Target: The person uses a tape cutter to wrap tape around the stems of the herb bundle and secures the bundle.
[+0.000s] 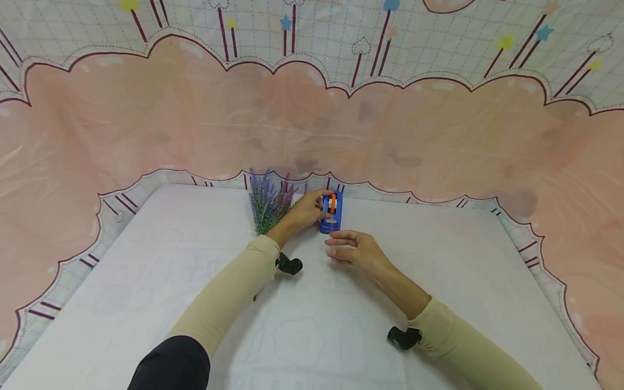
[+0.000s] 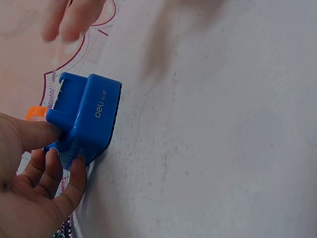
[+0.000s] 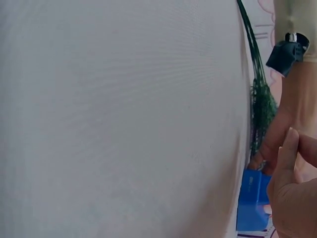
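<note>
A blue tape dispenser (image 1: 331,226) with an orange tape core (image 2: 35,113) stands near the table's far edge. My left hand (image 1: 307,209) grips its side, thumb near the cutter and fingers curled along the body. Just in front of the dispenser is my right hand (image 1: 358,250), its thumb and index fingertips meeting in the right wrist view. A faint, see-through strip of tape (image 2: 54,74) shows between the toothed cutter and the blurred right fingers; its end is hard to make out. Purple and pink artificial lavender (image 1: 265,203) lies beside the left hand, its stems partly behind the left forearm.
The white tabletop (image 1: 302,336) runs out to a patterned cloth (image 1: 341,130) beyond its far edge. Dark wrist-worn devices (image 1: 290,265) sit at both sleeve cuffs. The lavender lies close to the left forearm, one stem end showing below it.
</note>
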Demonstrator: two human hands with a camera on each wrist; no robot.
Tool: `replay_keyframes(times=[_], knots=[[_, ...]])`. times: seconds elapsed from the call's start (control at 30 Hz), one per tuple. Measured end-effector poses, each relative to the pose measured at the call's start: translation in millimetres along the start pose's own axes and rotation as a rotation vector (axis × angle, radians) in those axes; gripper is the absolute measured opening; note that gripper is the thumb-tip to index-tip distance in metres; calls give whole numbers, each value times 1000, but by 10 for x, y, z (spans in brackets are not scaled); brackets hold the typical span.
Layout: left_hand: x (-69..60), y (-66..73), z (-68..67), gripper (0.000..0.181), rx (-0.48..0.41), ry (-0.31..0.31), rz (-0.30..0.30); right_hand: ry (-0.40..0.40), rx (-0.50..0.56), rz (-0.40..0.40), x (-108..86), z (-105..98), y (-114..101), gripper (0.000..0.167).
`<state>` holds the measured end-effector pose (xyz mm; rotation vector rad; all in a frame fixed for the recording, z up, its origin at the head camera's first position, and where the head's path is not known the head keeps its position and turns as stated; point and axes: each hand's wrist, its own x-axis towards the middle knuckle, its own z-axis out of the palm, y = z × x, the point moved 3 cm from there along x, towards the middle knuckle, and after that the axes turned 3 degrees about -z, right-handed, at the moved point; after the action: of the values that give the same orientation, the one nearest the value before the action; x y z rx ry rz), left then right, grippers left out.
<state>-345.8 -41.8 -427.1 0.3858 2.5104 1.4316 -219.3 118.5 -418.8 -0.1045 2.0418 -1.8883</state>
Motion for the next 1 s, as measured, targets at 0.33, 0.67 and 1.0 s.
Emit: replay_keyframes(times=[0.33, 0.67, 1.0], knots=[[-8, 8, 3, 65, -7, -7, -15, -13, 32, 22, -42, 25, 56, 52], [11, -13, 9, 65, 9, 2, -5, -16, 49, 33, -83, 46, 87, 51], [-4, 11, 5, 65, 13, -9, -14, -19, 53, 45, -109, 58, 121, 52]])
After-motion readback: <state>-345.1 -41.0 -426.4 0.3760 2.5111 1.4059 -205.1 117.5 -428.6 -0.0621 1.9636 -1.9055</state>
